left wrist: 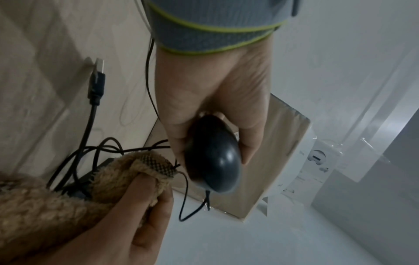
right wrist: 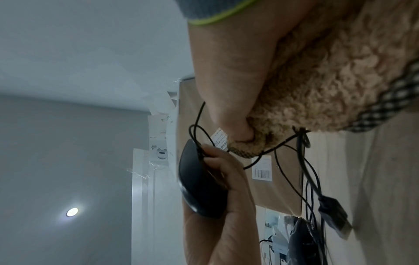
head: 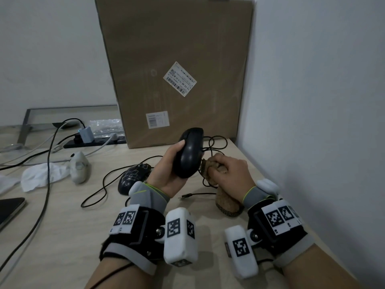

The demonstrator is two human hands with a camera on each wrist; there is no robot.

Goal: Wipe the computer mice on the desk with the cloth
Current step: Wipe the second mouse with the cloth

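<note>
My left hand (head: pixel 166 172) grips a plain black wired mouse (head: pixel 188 152) and holds it up above the desk, thumb on its left side. In the left wrist view the fingers wrap the same mouse (left wrist: pixel 213 161). My right hand (head: pixel 229 172) clutches a bunched tan fleece cloth (head: pixel 220 166) just right of the mouse, its edge close to the mouse's side. The cloth (right wrist: pixel 328 80) fills the right wrist view, with the mouse (right wrist: pixel 199 182) below it. A second black mouse with a pale line pattern (head: pixel 133 176) lies on the desk behind my left wrist.
A tall cardboard box (head: pixel 177 69) stands at the back against the wall. Mouse cables and a USB plug (head: pixel 186 196) trail over the desk (head: pixel 73 236). At left lie a crumpled white tissue (head: pixel 41 176), a grey lump (head: pixel 79 170), a power strip (head: pixel 93 140) and a dark device (head: pixel 10 209).
</note>
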